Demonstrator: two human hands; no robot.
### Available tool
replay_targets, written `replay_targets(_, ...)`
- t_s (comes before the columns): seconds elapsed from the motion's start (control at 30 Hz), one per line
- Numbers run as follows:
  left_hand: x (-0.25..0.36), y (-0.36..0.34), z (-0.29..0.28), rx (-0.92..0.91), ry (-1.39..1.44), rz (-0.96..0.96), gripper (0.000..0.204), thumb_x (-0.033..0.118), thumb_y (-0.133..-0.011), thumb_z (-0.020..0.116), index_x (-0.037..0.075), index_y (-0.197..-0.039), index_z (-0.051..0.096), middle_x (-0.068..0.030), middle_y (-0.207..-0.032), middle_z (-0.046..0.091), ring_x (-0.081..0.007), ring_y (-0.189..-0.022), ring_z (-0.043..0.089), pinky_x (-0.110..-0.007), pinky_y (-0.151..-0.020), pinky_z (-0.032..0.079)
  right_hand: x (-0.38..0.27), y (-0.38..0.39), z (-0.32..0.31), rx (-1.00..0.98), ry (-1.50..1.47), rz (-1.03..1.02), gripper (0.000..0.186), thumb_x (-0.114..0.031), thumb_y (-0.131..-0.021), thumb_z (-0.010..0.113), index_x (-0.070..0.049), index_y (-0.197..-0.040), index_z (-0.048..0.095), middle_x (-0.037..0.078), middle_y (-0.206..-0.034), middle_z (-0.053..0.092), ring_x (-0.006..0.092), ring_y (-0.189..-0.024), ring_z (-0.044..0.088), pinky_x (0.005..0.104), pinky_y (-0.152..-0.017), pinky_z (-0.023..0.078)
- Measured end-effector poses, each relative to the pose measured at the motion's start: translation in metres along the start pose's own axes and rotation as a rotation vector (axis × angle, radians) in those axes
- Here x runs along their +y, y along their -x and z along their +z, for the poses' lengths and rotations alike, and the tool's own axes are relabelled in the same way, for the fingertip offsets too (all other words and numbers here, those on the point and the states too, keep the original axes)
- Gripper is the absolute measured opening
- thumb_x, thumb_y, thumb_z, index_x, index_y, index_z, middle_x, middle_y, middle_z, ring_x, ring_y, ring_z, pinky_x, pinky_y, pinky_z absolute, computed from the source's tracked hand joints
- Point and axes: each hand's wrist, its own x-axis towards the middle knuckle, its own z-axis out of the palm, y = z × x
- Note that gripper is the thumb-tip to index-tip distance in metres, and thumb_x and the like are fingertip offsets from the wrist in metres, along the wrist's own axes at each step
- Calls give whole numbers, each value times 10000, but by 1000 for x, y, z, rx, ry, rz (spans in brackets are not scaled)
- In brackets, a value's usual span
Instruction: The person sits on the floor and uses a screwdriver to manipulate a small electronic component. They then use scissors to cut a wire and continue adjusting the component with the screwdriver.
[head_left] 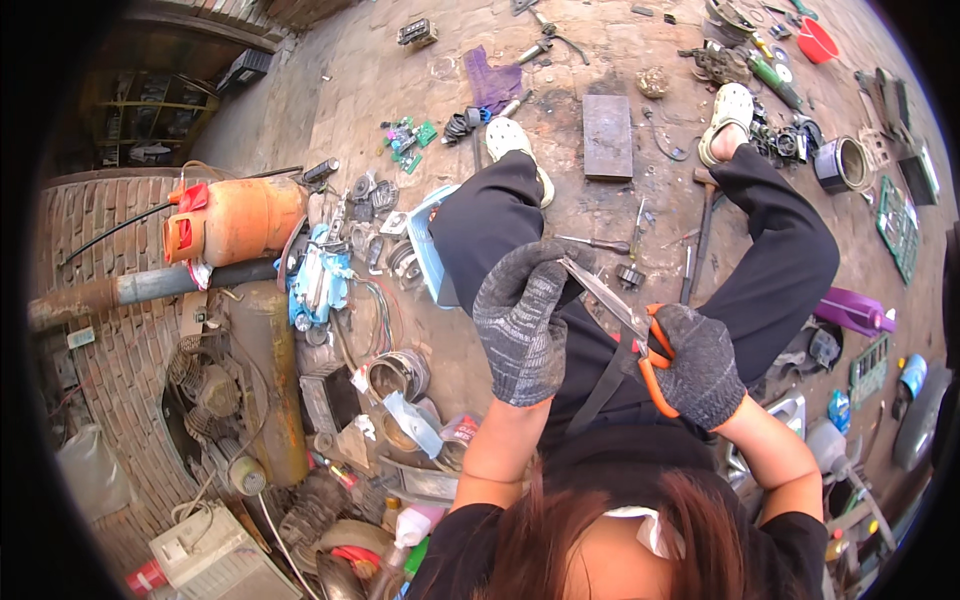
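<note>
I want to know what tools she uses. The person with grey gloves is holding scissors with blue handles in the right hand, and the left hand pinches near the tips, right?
Not quite: the handles are orange, not blue. The head view shows the gloved right hand gripping the orange-handled scissors, while the gloved left hand pinches near the blade tips, as you said.

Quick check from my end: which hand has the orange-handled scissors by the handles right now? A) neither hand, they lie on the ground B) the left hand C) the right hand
C: the gloved right hand grips the orange handles of the scissors, while the left hand is up at the blade tips.
</note>
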Motion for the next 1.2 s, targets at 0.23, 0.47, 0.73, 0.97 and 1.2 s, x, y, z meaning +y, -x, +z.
replay_targets(0.23, -3, 0, -4, -23, 159, -25, 169, -7, -811, 582, -25, -979, 587, -130, -916, 633, -215, -825, 633, -307, -736, 541, -2, -3, 0, 11, 76, -17, 437, -311, -630, 749, -27, -905, 563, 96, -617, 558, 289, -530, 581, 354, -478, 444)
replay_targets(0.47, -4, -2, -13, -14, 150, -51, 164, 9, -816, 583, -14, -978, 587, -133, -915, 631, -217, -812, 631, -323, -734, 548, -4, -11, -9, 13, 197, -54, 459, -334, -617, 744, -43, -922, 564, 100, -722, 570, 292, -559, 580, 366, -492, 445)
replay_targets(0.73, -2, -7, -28, -95, 38, 37, 206, 44, -774, 639, 8, -970, 590, -131, -916, 623, -233, -842, 612, -370, -801, 522, -9, -19, -14, -79, 215, -69, 494, -363, -643, 726, -32, -966, 553, 124, -729, 577, 291, -598, 596, 372, -498, 457)
replay_targets(0.97, 1, -9, -42, -26, -78, 86, 193, 45, -777, 639, 17, -963, 596, -105, -889, 626, -201, -808, 609, -312, -726, 527, -16, -18, -5, -60, 232, -94, 476, -340, -592, 768, -29, -871, 539, 112, -757, 578, 286, -564, 567, 365, -491, 438)
replay_targets(1.2, 9, -8, -53, 28, -226, 82, 169, 65, -781, 649, 25, -940, 609, -75, -874, 628, -151, -755, 601, -258, -652, 515, -13, -21, 5, -76, 182, -129, 462, -349, -664, 706, -11, -938, 551, 119, -718, 582, 284, -602, 596, 368, -499, 462)
